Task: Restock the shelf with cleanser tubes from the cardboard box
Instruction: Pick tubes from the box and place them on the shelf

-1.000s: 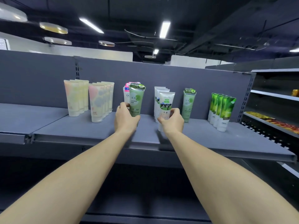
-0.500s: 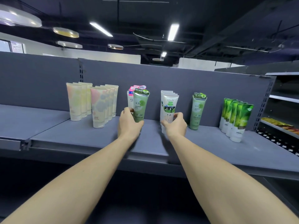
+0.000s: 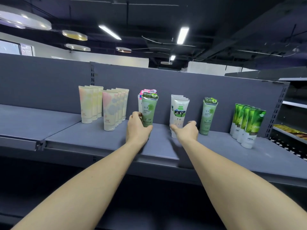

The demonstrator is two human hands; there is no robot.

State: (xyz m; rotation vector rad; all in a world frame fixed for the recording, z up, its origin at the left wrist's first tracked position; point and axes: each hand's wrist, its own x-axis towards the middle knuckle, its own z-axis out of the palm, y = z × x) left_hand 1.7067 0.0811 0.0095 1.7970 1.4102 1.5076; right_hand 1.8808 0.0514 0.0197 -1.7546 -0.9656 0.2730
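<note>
Green tube [image 3: 148, 113] is gripped low by left hand [image 3: 137, 128], upright on shelf [image 3: 99, 138]. Right hand [image 3: 186, 131] is held spread, loosely curled, just before white tubes [image 3: 179, 112]; contact cannot be told.

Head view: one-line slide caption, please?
Left hand grips a green seaweed tube upright on the grey shelf; right hand opens beside the white tubes.
</note>
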